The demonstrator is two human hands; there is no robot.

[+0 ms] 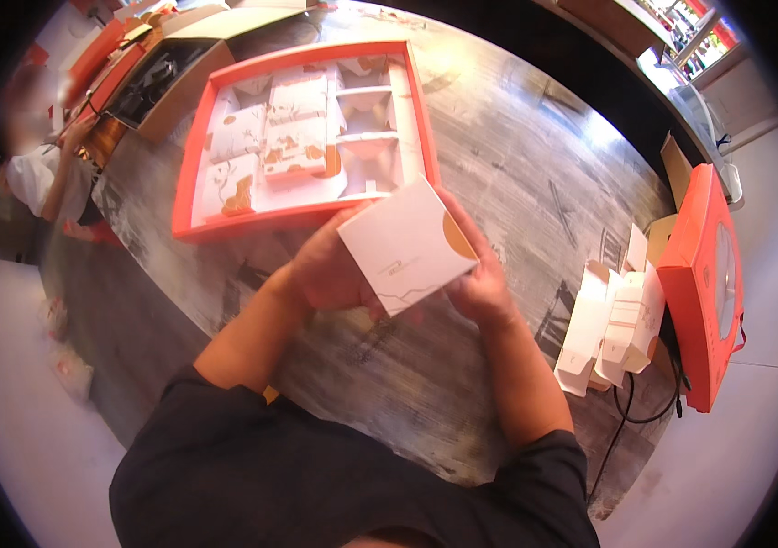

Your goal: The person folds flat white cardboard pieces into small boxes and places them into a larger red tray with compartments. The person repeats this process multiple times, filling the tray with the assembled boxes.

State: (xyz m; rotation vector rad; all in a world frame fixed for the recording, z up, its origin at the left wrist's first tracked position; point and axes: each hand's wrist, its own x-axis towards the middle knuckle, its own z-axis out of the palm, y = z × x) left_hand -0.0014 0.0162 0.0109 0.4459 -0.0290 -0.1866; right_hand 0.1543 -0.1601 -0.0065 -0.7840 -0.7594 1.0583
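both hands hold a small white box (407, 245) over the grey counter (535, 173), just below the near edge of the orange tray (190, 169). the left hand (332, 267) is closed on the box's left side, thumb along its lower edge and fingers tucked behind it. the right hand (478, 279) is closed on the right side, fingers running up behind the corner that carries an orange half-disc mark. the box is tilted, one corner pointing toward the tray, its flat white face turned up to the camera.

the tray lies flat on the counter with a white divided insert. its left and middle compartments hold several small boxes (296, 137) printed in white and orange; the compartments along its right side look unfilled. the held box nearly touches the tray's near rim, though whether it touches cannot be told.

to the right of the held box, well apart from it, a bunch of white folded cartons (610, 324) stands near the counter's edge. just beyond them an orange lid (701, 283) with a clear window leans upright. above and left of the tray sits an open brown box (165, 82) with dark contents. a person (37, 169) in a white top stands at the far left edge, beyond the counter.
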